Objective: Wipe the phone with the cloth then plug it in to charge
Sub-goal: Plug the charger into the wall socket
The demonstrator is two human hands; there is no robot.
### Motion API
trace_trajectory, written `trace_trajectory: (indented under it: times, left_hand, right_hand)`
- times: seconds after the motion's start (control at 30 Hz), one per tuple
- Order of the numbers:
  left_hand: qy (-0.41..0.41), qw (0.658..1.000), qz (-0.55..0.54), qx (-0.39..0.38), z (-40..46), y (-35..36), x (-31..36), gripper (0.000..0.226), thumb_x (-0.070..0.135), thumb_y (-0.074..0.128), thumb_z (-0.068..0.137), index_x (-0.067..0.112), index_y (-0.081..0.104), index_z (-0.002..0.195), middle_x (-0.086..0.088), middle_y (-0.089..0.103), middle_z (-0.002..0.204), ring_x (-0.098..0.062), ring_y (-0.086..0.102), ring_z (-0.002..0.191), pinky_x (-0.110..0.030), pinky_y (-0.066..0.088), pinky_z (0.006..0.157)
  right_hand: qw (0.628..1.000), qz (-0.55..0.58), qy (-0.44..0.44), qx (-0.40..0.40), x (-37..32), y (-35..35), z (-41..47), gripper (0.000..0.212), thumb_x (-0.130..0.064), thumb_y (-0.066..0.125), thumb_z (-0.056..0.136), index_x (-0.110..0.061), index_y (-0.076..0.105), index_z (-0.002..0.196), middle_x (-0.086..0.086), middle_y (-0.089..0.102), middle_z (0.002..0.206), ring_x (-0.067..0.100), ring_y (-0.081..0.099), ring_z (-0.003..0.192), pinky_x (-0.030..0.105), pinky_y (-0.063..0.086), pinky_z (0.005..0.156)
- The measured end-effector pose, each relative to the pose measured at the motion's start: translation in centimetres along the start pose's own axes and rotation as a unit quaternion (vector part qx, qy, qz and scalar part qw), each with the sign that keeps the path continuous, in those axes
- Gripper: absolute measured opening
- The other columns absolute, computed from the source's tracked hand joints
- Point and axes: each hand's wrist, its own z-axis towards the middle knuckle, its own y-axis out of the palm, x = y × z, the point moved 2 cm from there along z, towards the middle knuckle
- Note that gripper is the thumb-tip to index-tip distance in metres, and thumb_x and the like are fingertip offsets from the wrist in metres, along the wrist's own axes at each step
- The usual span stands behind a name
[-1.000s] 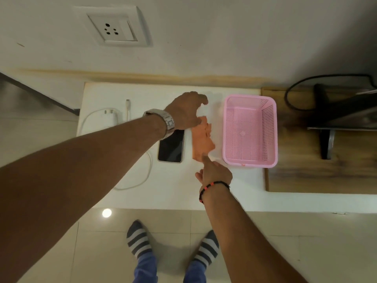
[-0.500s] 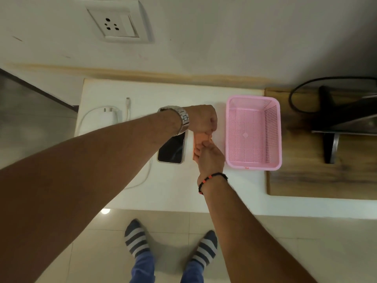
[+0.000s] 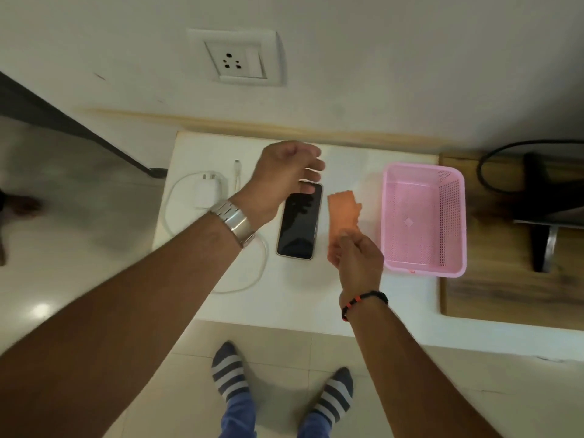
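Observation:
A black phone [image 3: 298, 223] lies face up on the white table [image 3: 300, 289]. Just right of it is a folded orange cloth [image 3: 343, 214], and my right hand [image 3: 355, 256] pinches its near end. My left hand [image 3: 284, 177], with a metal watch on the wrist, hovers over the phone's far end with fingers apart and nothing in it. A white charger plug [image 3: 207, 191] with its looped white cable [image 3: 252, 273] lies left of the phone, the cable's connector [image 3: 237, 165] pointing toward the wall. A white wall socket [image 3: 235, 60] sits above the table.
An empty pink plastic basket [image 3: 423, 218] stands right of the cloth. A wooden board [image 3: 505, 298] with a dark stand and black cord is further right. My striped socks show on the tiled floor below the table's front edge.
My left hand let go of the cloth and moved left over the phone's far end. My right hand still holds the cloth's near end, and the cloth now lies folded.

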Motion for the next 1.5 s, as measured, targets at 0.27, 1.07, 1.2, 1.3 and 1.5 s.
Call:
trace_trajectory:
  times: [0.27, 1.07, 1.2, 1.3, 1.5]
  left_hand:
    - [-0.008, 0.977, -0.005, 0.213, -6.5, -11.8, -2.2, 0.013, 0.019, 0.069, 0.098, 0.011, 0.078, 0.095, -0.006, 0.077, 0.082, -0.021, 0.070, 0.071, -0.035, 0.058, 0.065]
    - [-0.087, 0.928, 0.311, 0.184, 2.1, -19.1, -7.4, 0.062, 0.045, 0.086, 0.078, 0.007, 0.064, 0.123, -0.007, 0.071, 0.118, -0.026, 0.070, 0.105, -0.032, 0.060, 0.083]
    - [-0.147, 0.973, -0.034, 0.174, -1.4, -20.6, -6.1, 0.030, 0.029, 0.086, 0.076, 0.015, 0.074, 0.100, 0.000, 0.066, 0.092, -0.016, 0.068, 0.071, -0.024, 0.051, 0.051]
    - [-0.143, 0.971, -0.164, 0.095, -4.5, -21.3, -5.2, 0.032, 0.025, 0.087, 0.080, 0.013, 0.073, 0.106, -0.008, 0.070, 0.093, -0.020, 0.069, 0.070, -0.029, 0.056, 0.056]
    - [-0.125, 0.945, -0.300, 0.038, -7.2, -20.8, -4.1, 0.027, 0.034, 0.063, 0.105, 0.012, 0.065, 0.121, -0.015, 0.080, 0.096, -0.028, 0.078, 0.082, -0.040, 0.067, 0.072]
  right_hand:
    - [0.999, -0.038, -0.007, -0.005, 0.4, -0.2, -3.1, 0.012, -0.018, 0.068, 0.093, -0.011, 0.073, 0.085, 0.005, 0.072, 0.075, 0.018, 0.067, 0.072, 0.037, 0.063, 0.080]
    - [0.828, -0.491, -0.258, -0.084, 1.0, 13.5, -4.3, 0.019, -0.030, 0.068, 0.091, -0.024, 0.071, 0.109, -0.004, 0.070, 0.107, 0.016, 0.067, 0.095, 0.031, 0.055, 0.080]
    - [0.751, -0.591, -0.275, -0.106, 1.7, 14.3, -3.9, 0.035, -0.041, 0.064, 0.092, -0.023, 0.065, 0.122, -0.001, 0.068, 0.115, 0.022, 0.066, 0.106, 0.037, 0.057, 0.087]
    - [0.688, -0.657, -0.290, -0.103, 2.1, 15.1, -4.0, 0.028, -0.037, 0.060, 0.094, -0.021, 0.064, 0.116, 0.002, 0.068, 0.109, 0.026, 0.067, 0.101, 0.039, 0.058, 0.081]
    - [0.847, -0.470, -0.214, -0.124, 1.8, 15.1, -4.6, 0.022, -0.034, 0.073, 0.088, -0.024, 0.074, 0.107, -0.007, 0.073, 0.098, 0.013, 0.069, 0.092, 0.030, 0.057, 0.079]
